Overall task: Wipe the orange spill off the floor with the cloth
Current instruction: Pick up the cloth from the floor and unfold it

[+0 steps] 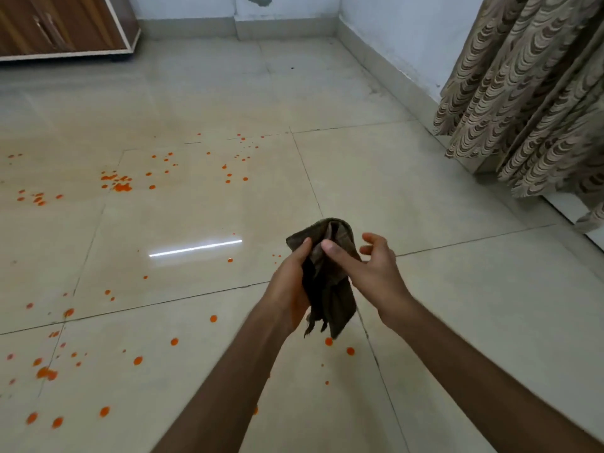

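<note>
A dark brown cloth (330, 282) hangs bunched in the air between my two hands, well above the floor. My left hand (289, 286) grips its left side, thumb up against the fabric. My right hand (369, 266) pinches its upper part with thumb and fingers, the other fingers loosely spread. The orange spill is scattered as drops over the pale tiled floor (425, 178): a dense patch (117, 183) at the far left, more drops (45, 372) at the near left, and single drops (328, 341) right below the cloth.
A wooden cabinet (62, 24) stands at the back left. A patterned curtain (529, 93) hangs on the right, reaching the floor. White walls with a skirting line run along the back and right. A light streak reflects on the tile.
</note>
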